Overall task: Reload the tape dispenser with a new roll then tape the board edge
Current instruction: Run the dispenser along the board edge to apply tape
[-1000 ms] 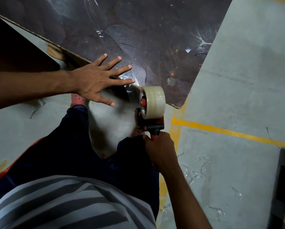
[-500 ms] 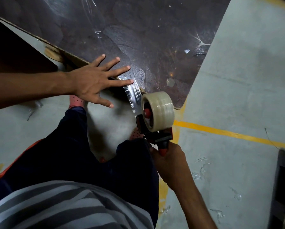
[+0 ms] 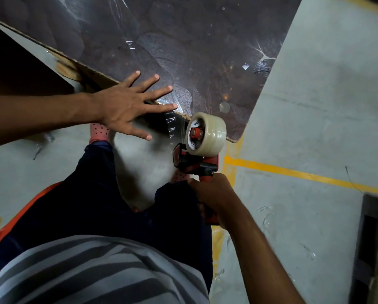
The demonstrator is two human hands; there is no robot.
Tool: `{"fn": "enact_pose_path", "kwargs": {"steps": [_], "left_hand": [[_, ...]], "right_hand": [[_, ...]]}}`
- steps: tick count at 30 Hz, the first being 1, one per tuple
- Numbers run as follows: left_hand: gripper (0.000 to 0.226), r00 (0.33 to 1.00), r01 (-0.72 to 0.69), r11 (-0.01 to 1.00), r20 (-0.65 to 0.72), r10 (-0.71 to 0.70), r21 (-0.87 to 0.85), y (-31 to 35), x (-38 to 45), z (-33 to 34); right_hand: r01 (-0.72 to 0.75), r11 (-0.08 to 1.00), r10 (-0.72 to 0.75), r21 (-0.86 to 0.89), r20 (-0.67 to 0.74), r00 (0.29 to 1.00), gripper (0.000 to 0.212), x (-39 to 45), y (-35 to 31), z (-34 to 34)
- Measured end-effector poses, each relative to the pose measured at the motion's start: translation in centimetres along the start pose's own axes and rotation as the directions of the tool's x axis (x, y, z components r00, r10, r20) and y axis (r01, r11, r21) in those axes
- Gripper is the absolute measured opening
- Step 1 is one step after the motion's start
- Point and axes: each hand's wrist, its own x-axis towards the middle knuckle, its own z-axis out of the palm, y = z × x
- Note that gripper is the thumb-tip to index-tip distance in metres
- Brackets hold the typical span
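Note:
A large dark brown board (image 3: 205,51) lies tilted over the grey floor, its near edge running from upper left to a corner at the lower right. My left hand (image 3: 126,106) presses flat on that edge, fingers spread. A stretch of clear tape (image 3: 172,123) runs from under my fingertips down to the red tape dispenser (image 3: 194,163), which carries a full clear tape roll (image 3: 207,137). My right hand (image 3: 214,198) is closed around the dispenser's handle, just below the board's edge.
A yellow line (image 3: 293,172) crosses the grey floor (image 3: 315,106) on the right. My legs in dark trousers and pink shoes (image 3: 98,131) stand under the board's edge. A dark box (image 3: 19,71) sits at the left, stacked cartons (image 3: 376,249) at the far right.
My right hand has drawn the dispenser down and to the right away from the board's edge, pulling out a length of clear tape. My left hand stays pressed on the edge.

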Motion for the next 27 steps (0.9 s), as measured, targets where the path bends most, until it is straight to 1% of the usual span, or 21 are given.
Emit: {"fn": "enact_pose_path", "kwargs": {"steps": [3, 6, 8, 10, 13, 16, 20, 22, 24, 27], "left_hand": [[0.102, 1.0, -0.006, 1.0, -0.009, 0.006, -0.001, -0.1, 0.0, 0.0], [0.102, 1.0, -0.005, 1.0, -0.012, 0.006, 0.011, -0.1, -0.1, 0.0], [0.101, 1.0, 0.001, 1.0, -0.01, -0.001, 0.023, -0.1, -0.1, 0.0], [0.101, 1.0, 0.0, 1.0, -0.006, 0.0, 0.031, -0.1, -0.1, -0.1], [0.102, 1.0, 0.001, 0.999, -0.014, -0.001, 0.034, -0.1, -0.1, 0.0], [0.102, 1.0, 0.008, 1.0, -0.019, -0.008, 0.027, -0.1, 0.0, 0.1], [0.101, 1.0, 0.012, 0.999, -0.022, -0.011, 0.029, 0.0, -0.1, 0.0], [0.101, 1.0, 0.008, 0.999, -0.017, -0.008, 0.04, 0.1, 0.0, 0.0], [0.101, 1.0, 0.009, 0.999, -0.007, -0.008, 0.03, -0.1, -0.1, 0.0], [0.101, 1.0, 0.012, 1.0, -0.008, -0.011, 0.029, -0.1, -0.1, 0.0]], "right_hand": [[0.009, 0.999, -0.01, -0.035, -0.027, 1.0, 0.032, 0.6, 0.1, -0.1], [0.09, 0.978, -0.112, -0.186, -0.113, 0.987, 0.033, 1.4, 0.4, 0.2], [0.107, 0.959, -0.151, -0.264, -0.152, 0.977, 0.036, 1.7, 0.4, 0.5], [0.103, 0.964, -0.149, -0.245, -0.179, 0.973, 0.038, 1.7, 0.8, 0.8], [0.09, 0.968, -0.147, -0.235, -0.239, 0.96, 0.033, 1.3, 1.6, 1.2], [0.124, 0.929, -0.22, -0.349, -0.252, 0.942, 0.02, 0.6, 3.0, 1.3], [0.116, 0.863, -0.293, -0.491, -0.301, 0.907, 0.017, -0.7, 4.8, 1.0], [0.122, 0.884, -0.286, -0.452, -0.314, 0.905, 0.017, -0.5, 5.0, 1.1], [0.132, 0.925, -0.243, -0.356, -0.289, 0.926, 0.023, 0.6, 4.6, 1.7], [0.145, 0.971, -0.189, -0.191, -0.238, 0.953, 0.027, 2.5, 3.3, 2.2]]}}
